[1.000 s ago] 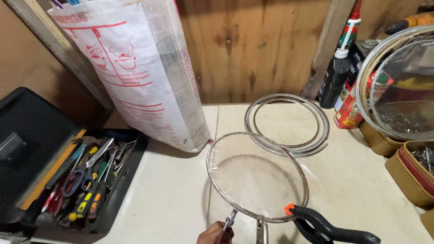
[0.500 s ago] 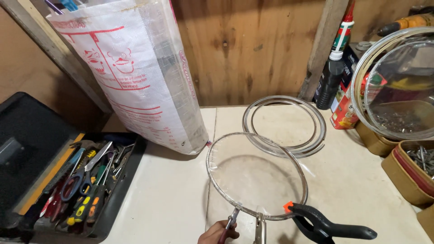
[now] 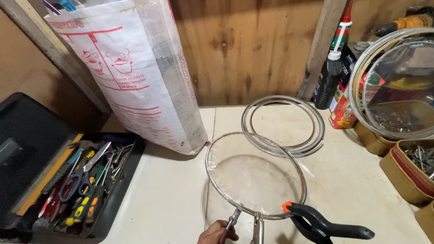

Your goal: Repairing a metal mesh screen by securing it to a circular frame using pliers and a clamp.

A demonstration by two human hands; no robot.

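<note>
My left hand (image 3: pixel 218 233) shows only at the bottom edge, shut on red-handled pliers (image 3: pixel 233 220) whose jaws pinch the near rim of a metal ring (image 3: pixel 217 183) covered with clear film. Just right of the pliers, a silver metal clamp (image 3: pixel 257 226) sits on the same rim. A black spring clamp with an orange tip (image 3: pixel 318 223) bites the rim further right. The ring lies flat on the white bench top (image 3: pixel 162 203). My right hand is out of view.
A coil of clear tubing (image 3: pixel 312 135) lies behind the ring. A large printed woven sack (image 3: pixel 135 77) leans on the wooden wall. An open black toolbox (image 3: pixel 77 185) holds several tools at left. A second film-covered hoop (image 3: pixel 393 86), tubes and boxes of screws (image 3: pixel 418 160) stand at right.
The view has drifted slightly. My left hand stays on the pliers at the ring's near rim, showing a little more; the ring and clamps have not moved.
</note>
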